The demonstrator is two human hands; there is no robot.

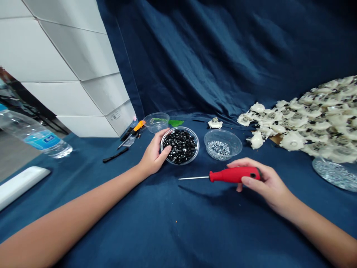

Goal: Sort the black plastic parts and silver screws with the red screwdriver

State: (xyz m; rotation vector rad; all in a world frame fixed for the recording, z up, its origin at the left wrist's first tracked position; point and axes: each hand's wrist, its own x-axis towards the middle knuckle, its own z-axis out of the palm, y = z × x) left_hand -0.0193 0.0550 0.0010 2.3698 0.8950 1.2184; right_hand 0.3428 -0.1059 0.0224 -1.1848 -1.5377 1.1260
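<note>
My left hand [154, 153] grips the left side of a clear round bowl [198, 146] full of small black parts [180, 146], thumb over its rim. In my right hand [269, 183] lies a red-handled electric-style screwdriver [230, 175], its thin metal shaft pointing left above the blue cloth. A second clear bowl [239, 144] with small silver screws [219, 149] stands just beyond the screwdriver, right of the black parts.
Cream plastic parts [315, 119] are heaped at the right, beside a dish of small silver pieces [334, 173]. An orange-handled tool [138, 125] and another clear bowl [156, 122] lie at the back left. White boxes [69, 67] and a water bottle [46, 140] stand left.
</note>
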